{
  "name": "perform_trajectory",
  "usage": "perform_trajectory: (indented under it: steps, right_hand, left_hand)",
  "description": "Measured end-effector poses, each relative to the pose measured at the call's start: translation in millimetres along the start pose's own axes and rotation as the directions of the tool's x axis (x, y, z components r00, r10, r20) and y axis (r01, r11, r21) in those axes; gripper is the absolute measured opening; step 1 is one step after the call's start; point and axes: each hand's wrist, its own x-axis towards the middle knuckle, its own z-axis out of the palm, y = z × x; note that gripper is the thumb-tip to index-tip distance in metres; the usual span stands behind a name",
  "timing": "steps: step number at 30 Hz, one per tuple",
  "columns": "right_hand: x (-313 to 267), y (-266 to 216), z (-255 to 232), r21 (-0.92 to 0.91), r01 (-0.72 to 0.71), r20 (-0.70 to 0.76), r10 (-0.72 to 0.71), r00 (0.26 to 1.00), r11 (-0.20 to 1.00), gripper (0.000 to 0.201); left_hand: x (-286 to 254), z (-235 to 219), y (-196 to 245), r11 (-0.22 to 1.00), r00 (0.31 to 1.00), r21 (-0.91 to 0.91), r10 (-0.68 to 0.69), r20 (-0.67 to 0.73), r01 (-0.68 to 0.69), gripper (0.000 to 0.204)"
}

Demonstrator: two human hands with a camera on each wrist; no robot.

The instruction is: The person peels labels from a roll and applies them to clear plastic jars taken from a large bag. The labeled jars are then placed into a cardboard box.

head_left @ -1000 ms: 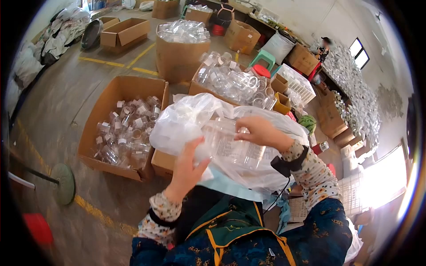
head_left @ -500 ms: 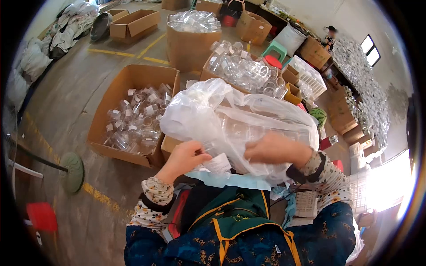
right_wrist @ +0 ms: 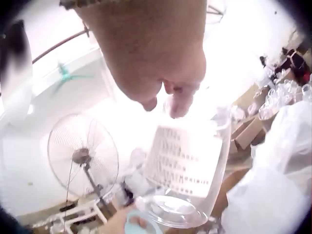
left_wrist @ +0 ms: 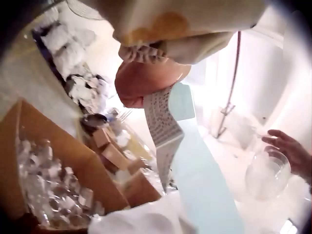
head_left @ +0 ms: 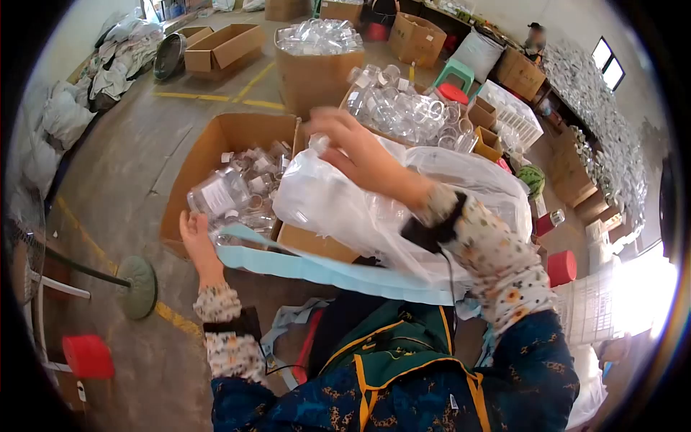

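My left hand point(head_left: 201, 245) pinches the end of a light blue strip point(head_left: 324, 271), which stretches right in front of a white plastic bag point(head_left: 313, 205). In the left wrist view a white printed label piece point(left_wrist: 163, 122) hangs with the strip point(left_wrist: 202, 170) below my fingers. A clear jar with a white label point(head_left: 216, 196) is tilted over the left box, just above my left hand and apart from my right hand. My right hand point(head_left: 367, 158) is blurred above the bag, fingers spread. In the right wrist view the labelled jar point(right_wrist: 187, 161) shows beyond its fingertips.
An open cardboard box point(head_left: 194, 162) of small clear jars stands at the left. Behind are a tall full box point(head_left: 317, 79) and another box of clear jars point(head_left: 410, 108). A standing fan point(right_wrist: 83, 156) is at far left; a person point(head_left: 534, 39) is at the back right.
My left hand has moved left with the light blue strip, now stretched out. My right hand has risen up and left from the bag. The labelled jar now shows over the left box.
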Motion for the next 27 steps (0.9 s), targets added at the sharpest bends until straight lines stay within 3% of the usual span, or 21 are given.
perform_trajectory:
  steps: [1,2,3,4,5,6,7,9,12,13,15,16,17,18,19,20,21,23,24,25,27]
  right_hand:
    - [9,11,13,0.008,0.001,-0.008,-0.001,1.0,1.0,0.031]
    - [14,26,29,-0.077,0.009,-0.023,-0.011,1.0,0.997,0.037]
    - [19,35,36,-0.164,0.019,-0.036,-0.025,0.999,0.986,0.042]
    - [18,29,35,-0.023,-0.111,0.154,0.113,0.982,0.994,0.044]
    - [10,21,38,0.089,-0.271,0.359,0.222,0.906,0.959,0.045]
    - [-4,23,48,0.108,-0.339,0.459,0.256,0.851,0.935,0.044]
    - [-21,22,57,0.129,-0.308,0.471,0.215,0.856,0.943,0.042]
    - [-51,8,65,0.297,-0.434,0.564,0.211,0.799,0.85,0.045]
    - [-97,-4,68,0.427,-0.651,0.653,0.284,0.702,0.627,0.047]
    - [-100,-12,61,0.418,-0.693,0.673,0.312,0.67,0.587,0.048]
    - [-110,-27,30,0.383,-0.652,0.633,0.329,0.701,0.654,0.047]
    - [-118,-32,17,0.375,-0.731,0.625,0.427,0.653,0.57,0.044]
    - [-128,-34,5,0.368,-0.8,0.616,0.52,0.592,0.475,0.041]
    - [-140,-36,-6,0.365,-0.803,0.615,0.526,0.588,0.471,0.041]
    - [-152,-38,-17,0.352,-0.814,0.589,0.566,0.576,0.462,0.039]
    - [-160,-39,-26,0.34,-0.824,0.561,0.606,0.564,0.452,0.038]
    - [-165,-42,-34,0.339,-0.829,0.559,0.614,0.557,0.444,0.038]
    - [-172,-54,-47,0.247,-0.808,0.589,0.579,0.563,0.534,0.04]
    - [-173,-60,-48,0.186,-0.615,0.537,0.445,0.716,0.766,0.043]
    - [-172,-65,-49,0.188,-0.623,0.535,0.453,0.714,0.76,0.043]
    - [-169,-71,-54,0.131,-0.34,0.461,0.246,0.853,0.931,0.047]
  left_hand:
    - [9,-3,-6,0.997,0.967,0.039,0.08,-0.243,-0.073,0.024]
    - [11,-5,-15,0.996,0.966,0.045,0.09,-0.244,-0.081,0.024]
    - [12,-8,-25,0.978,0.964,0.101,0.196,-0.179,-0.181,0.025]
    - [8,-6,-26,0.949,0.95,0.149,0.294,-0.11,-0.277,0.026]
    - [0,-8,-29,0.95,0.95,0.153,0.291,-0.111,-0.273,0.026]
    - [-19,-2,-25,0.975,0.966,0.115,0.168,0.195,-0.192,0.026]
    - [-39,8,-21,0.99,0.875,0.098,0.038,0.482,-0.097,0.025]
    - [-79,34,-13,0.999,0.767,-0.034,0.045,0.64,-0.03,0.02]
    - [-107,70,-5,0.966,0.73,0.03,0.172,0.662,-0.256,0.019]
    - [-111,78,-5,0.967,0.73,0.028,0.171,0.662,-0.252,0.019]
    - [-120,90,2,0.904,0.668,0.155,0.17,0.724,-0.397,0.023]
    - [-128,96,20,0.938,0.674,0.262,-0.043,0.738,-0.226,0.023]
    - [-128,96,18,0.939,0.673,0.26,-0.045,0.738,-0.223,0.023]
    - [-127,94,15,0.938,0.47,0.345,-0.319,0.823,0.033,0.022]
    - [-127,92,11,0.846,0.178,0.468,-0.517,0.838,0.255,0.021]
    - [-131,89,4,0.834,0.081,0.44,-0.49,0.868,0.333,0.018]
    - [-135,92,3,0.83,0.072,0.444,-0.493,0.867,0.339,0.018]
    - [-146,94,1,0.752,-0.062,0.49,-0.519,0.853,0.441,0.015]
    - [-154,100,-3,0.76,-0.122,0.513,-0.51,0.851,0.4,0.016]
    - [-163,105,-4,0.754,-0.13,0.52,-0.515,0.847,0.402,0.016]
    - [-178,114,0,0.7,-0.146,0.539,-0.54,0.829,0.468,0.02]
